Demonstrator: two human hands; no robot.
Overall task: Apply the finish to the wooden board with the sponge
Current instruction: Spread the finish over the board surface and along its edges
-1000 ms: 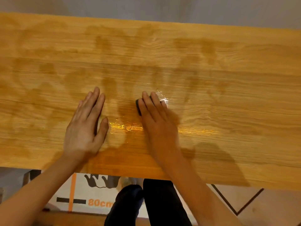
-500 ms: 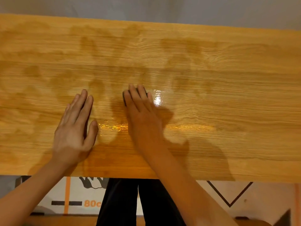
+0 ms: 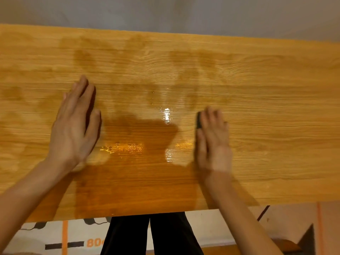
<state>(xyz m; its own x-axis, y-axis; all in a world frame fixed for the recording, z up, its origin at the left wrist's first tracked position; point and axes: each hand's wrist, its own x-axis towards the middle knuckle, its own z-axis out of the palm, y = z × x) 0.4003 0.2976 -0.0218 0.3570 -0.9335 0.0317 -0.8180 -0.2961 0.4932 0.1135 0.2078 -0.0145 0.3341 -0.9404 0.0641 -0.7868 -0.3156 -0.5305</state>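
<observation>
Floor: printed mat (image 3: 55, 242) below the near edge.
Left hand (image 3: 73, 126): flat, fingers straight, steadying the wooden board (image 3: 276, 126).
Right hand (image 3: 213, 140): straight fingers press the dark sponge (image 3: 198, 120), soft and probably slippery; best pushed from above.
Far side: patchy, duller.

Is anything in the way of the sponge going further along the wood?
Nothing visible. The right hand presses the dark sponge onto the wooden board, and the bare wood beyond it holds no objects.
</observation>
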